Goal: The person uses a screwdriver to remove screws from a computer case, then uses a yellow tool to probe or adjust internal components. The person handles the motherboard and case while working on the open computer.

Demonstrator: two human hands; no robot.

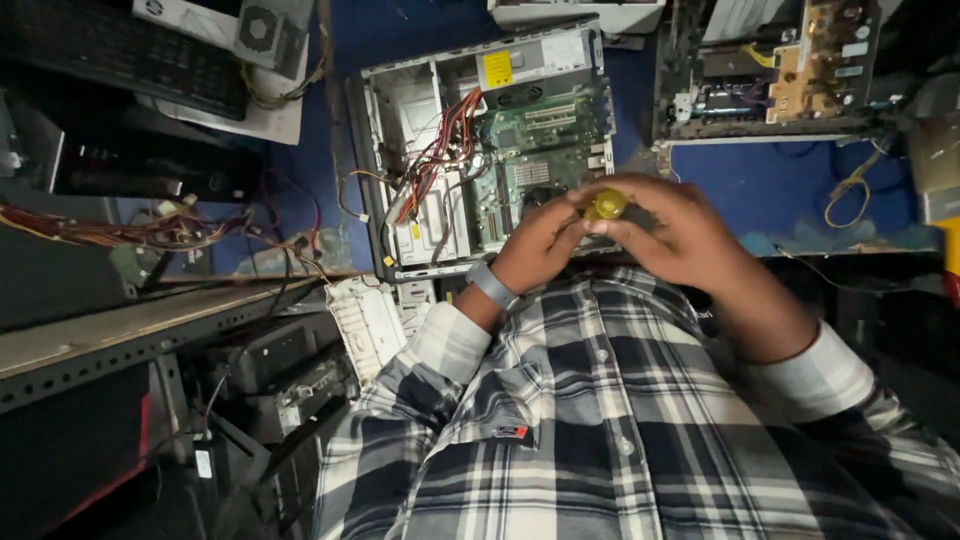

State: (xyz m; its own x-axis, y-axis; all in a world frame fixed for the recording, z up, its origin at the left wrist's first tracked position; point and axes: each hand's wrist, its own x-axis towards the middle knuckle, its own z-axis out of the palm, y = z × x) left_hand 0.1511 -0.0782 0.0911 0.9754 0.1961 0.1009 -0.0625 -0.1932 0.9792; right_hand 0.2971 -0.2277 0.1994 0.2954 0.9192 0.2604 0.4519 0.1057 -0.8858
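Left hand [540, 245]: grip closed around the yellow screwdriver handle [606, 205], centre of frame; grey wristband on the wrist
Right hand [680, 235]: fingers curled onto the same handle
Open computer case [480, 140]: just above both hands, on the blue surface [780, 185]

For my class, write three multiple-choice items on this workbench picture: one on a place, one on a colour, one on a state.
1. Where is the keyboard?
A. upper left corner
B. inside the computer case
C. on the person's lap

2. What colour is the small round thing held between the hands?
A. blue
B. yellow
C. white

3. In what state is the computer case?
A. closed
B. wrapped in plastic
C. open, with board and wires showing

Answers:
1 A, it lies dark at the picture's top left.
2 B, yellow shows between the left hand and the right hand.
3 C, the green circuit board and red and orange wires are bare.
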